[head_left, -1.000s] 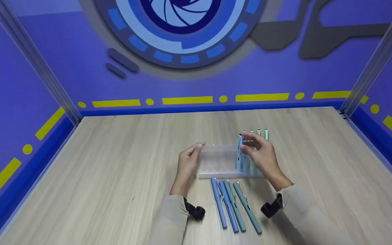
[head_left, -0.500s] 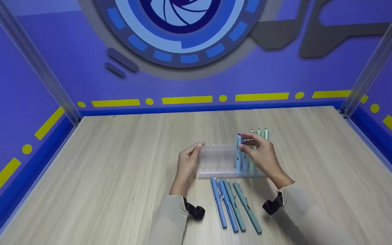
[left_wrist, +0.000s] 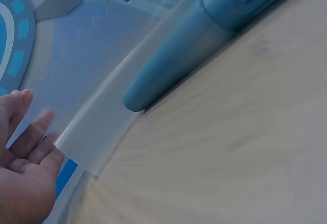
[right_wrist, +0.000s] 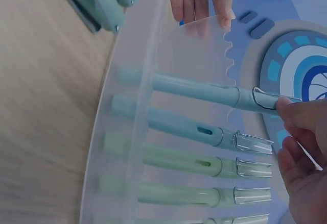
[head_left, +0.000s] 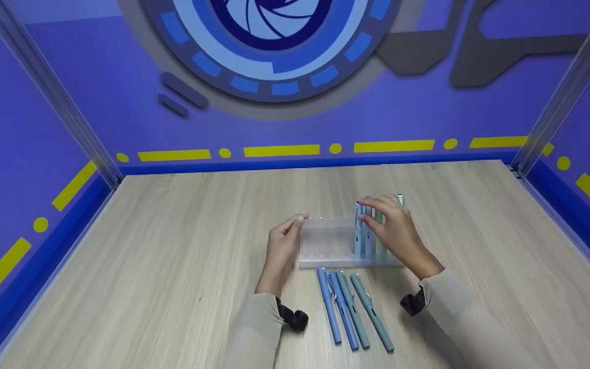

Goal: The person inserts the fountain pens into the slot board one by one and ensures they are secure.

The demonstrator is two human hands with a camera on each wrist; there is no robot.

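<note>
A frosted clear pen rack (head_left: pixel 325 238) stands upright on the table. My left hand (head_left: pixel 283 248) grips its left end, with the thumb at the top corner. My right hand (head_left: pixel 397 233) pinches the capped top of a light blue pen (right_wrist: pixel 194 88) between thumb and fingers. That pen stands nearly upright in the rack, leftmost of its row, its lower end behind the front ledge. Beside it stand another light blue pen (right_wrist: pixel 186 127) and several pale green pens (right_wrist: pixel 179 161), partly hidden by the right hand in the head view.
Before the rack lie two blue pens (head_left: pixel 330 307) and two teal pens (head_left: pixel 373 313), roughly side by side. The wooden table (head_left: pixel 172 256) has blue panels (head_left: pixel 285 130) at its back and sides. Black wrist cameras (head_left: pixel 295 319) sit on both wrists.
My right hand has shifted slightly left with the light blue pen's top, and its fingers now cover more of the green pens. The left hand and rack have stayed put.
</note>
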